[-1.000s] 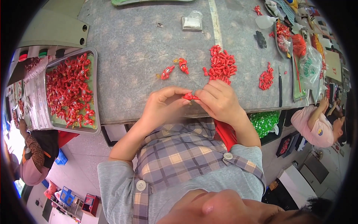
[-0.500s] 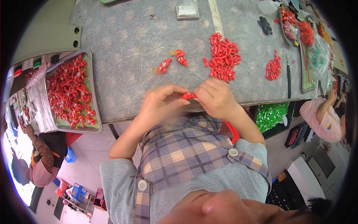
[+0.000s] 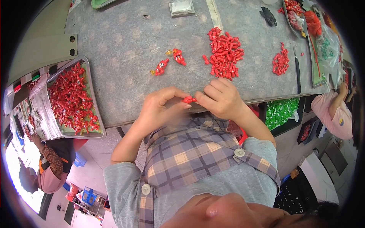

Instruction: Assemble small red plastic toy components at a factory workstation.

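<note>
Left hand [image 3: 157, 107] and right hand [image 3: 221, 98] both pinch a small red piece [image 3: 188, 99] near the desk's [image 3: 123, 85] front edge, where slipping fingertips could drop it.

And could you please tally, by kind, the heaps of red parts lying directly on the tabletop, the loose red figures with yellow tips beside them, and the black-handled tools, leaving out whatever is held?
Heaps of red parts: 2
Loose red figures with yellow tips: 2
Black-handled tool: 1
Total: 5
</note>
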A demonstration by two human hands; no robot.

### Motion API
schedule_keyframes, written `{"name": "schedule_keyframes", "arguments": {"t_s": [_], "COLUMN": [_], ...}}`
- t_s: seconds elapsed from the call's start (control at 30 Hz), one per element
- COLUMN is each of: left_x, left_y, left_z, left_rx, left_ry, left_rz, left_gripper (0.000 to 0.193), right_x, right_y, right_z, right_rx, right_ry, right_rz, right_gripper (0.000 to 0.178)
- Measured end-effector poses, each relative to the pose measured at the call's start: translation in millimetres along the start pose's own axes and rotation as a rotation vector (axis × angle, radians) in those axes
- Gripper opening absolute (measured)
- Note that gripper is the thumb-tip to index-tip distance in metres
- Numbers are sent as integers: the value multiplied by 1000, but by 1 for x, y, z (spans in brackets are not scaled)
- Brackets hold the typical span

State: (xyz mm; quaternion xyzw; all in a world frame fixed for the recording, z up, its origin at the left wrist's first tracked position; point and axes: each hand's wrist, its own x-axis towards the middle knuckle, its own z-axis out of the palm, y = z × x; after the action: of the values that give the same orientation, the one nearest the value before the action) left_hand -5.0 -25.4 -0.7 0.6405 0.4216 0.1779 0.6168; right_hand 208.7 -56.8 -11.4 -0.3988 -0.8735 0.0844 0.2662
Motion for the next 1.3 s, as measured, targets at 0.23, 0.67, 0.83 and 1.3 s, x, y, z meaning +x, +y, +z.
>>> {"name": "schedule_keyframes", "arguments": {"t_s": [0.23,0.67,0.83,1.3], "left_x": [1,3,3,11], "left_y": [3,4,0,6], "left_z": [-1,0,2,-6], "left_rx": [-3,26,68,-158], "left_ry": [-38,-36,-22,-146], "left_rz": [-31,-56,1,-285], "left_gripper": [19,19,18,14], "right_x": [-3,-4,-4,-4], "right_y": [-1,1,0,-6], "right_z": [2,4,6,12], "right_rx": [-1,32,36,339], "right_ry": [-34,-44,-35,-1], "right_rz": [-17,-9,-23,131], "right_gripper": [18,18,18,18]}}
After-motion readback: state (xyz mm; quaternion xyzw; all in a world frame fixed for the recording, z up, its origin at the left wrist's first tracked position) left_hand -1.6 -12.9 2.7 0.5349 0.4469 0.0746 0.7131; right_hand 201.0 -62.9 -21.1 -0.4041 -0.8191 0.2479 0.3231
